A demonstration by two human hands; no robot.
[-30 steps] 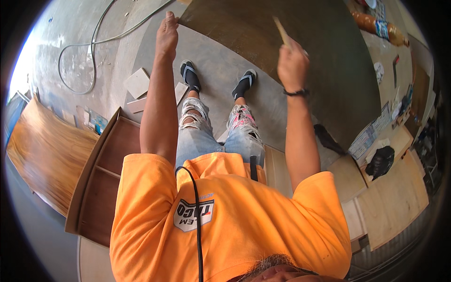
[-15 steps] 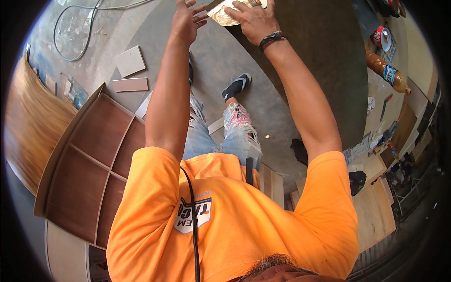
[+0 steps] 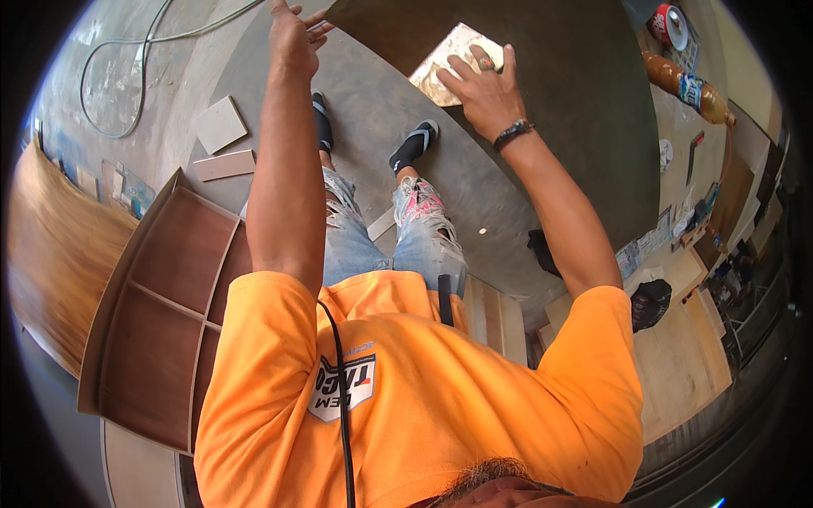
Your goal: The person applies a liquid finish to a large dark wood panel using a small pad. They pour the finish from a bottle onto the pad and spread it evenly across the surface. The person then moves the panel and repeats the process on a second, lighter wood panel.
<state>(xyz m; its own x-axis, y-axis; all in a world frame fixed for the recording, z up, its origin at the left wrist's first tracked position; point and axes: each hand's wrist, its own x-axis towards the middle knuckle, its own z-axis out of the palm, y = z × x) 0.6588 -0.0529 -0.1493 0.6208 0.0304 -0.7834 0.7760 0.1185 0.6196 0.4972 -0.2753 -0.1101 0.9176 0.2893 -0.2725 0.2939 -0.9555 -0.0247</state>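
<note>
At upper left my left hand point(image 3: 293, 44) is open, fingers apart, by the edge of a large dark board point(image 3: 583, 144); I cannot tell whether its fingertips touch it. My right hand point(image 3: 487, 95) grips a pale, glossy, mottled square piece point(image 3: 442, 72) against the dark surface, with fingers spread and bent over it. The piece's far side shows above my fingers; its material is unclear. My feet in dark socks and flip-flops point(image 3: 413, 148) stand below the board's near edge.
A cable point(image 3: 135, 110) and small offcuts point(image 3: 220, 125) lie at left, near a compartmented wooden tray point(image 3: 174, 254) and a wood-grain panel point(image 3: 63, 254). At right are a brown-filled plastic bottle point(image 3: 686, 89), a red can point(image 3: 669, 25), a black bag point(image 3: 650, 302) and pale boards point(image 3: 686, 360).
My right hand first rose inward, then moved down and rightward with the piece, which now shows face-on as a pale square. My left hand shifted up and left, its fingers spreading.
</note>
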